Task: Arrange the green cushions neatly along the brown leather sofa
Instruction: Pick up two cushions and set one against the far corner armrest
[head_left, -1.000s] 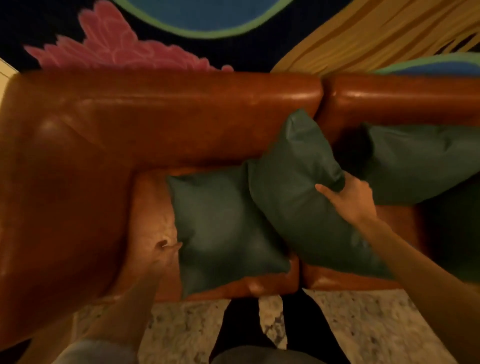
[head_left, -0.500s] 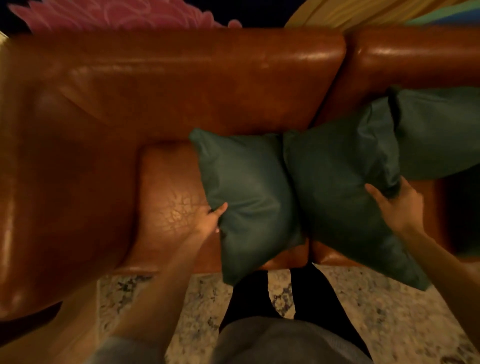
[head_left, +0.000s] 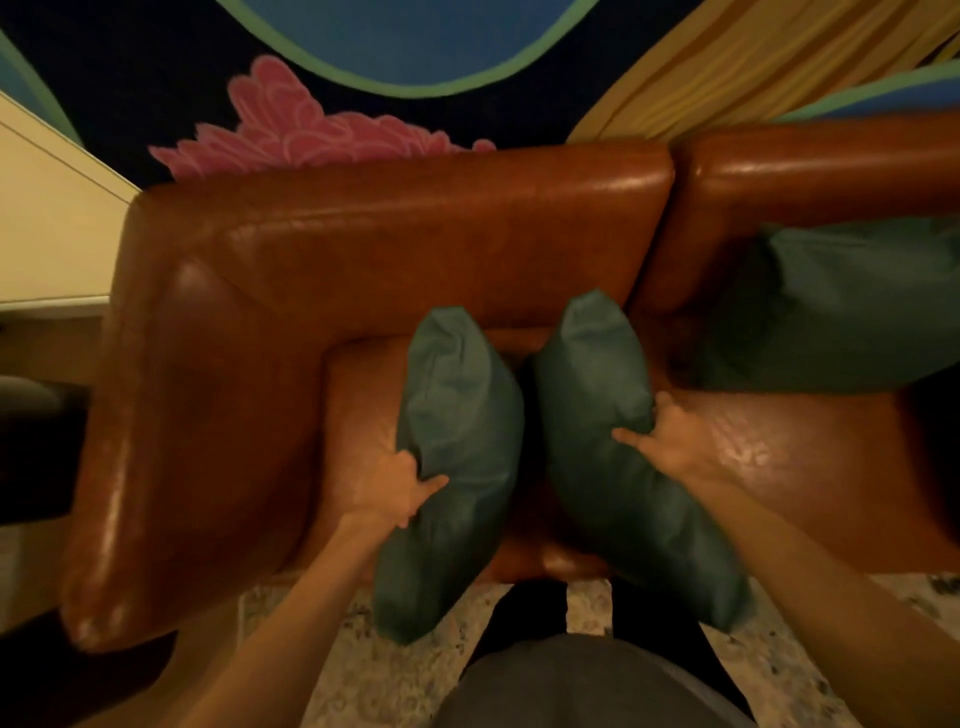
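Observation:
Two green cushions stand on edge side by side over the left seat of the brown leather sofa (head_left: 405, 244). My left hand (head_left: 392, 486) grips the left cushion (head_left: 457, 447) on its left side. My right hand (head_left: 675, 441) grips the right cushion (head_left: 613, 467) on its right side. Both cushions hang out past the seat's front edge towards me. A third green cushion (head_left: 841, 306) leans against the backrest on the right seat, partly cut off by the frame edge.
The sofa's left armrest (head_left: 171, 431) runs towards me on the left. A colourful mural wall (head_left: 363, 67) rises behind the backrest. A cream surface (head_left: 47, 218) and a dark object (head_left: 31, 447) lie left of the sofa. A speckled floor (head_left: 363, 675) and my legs are below.
Both cushions lay flat on the seat before; now each is turned up on edge and pulled closer to me, one in each hand. The view has tilted up.

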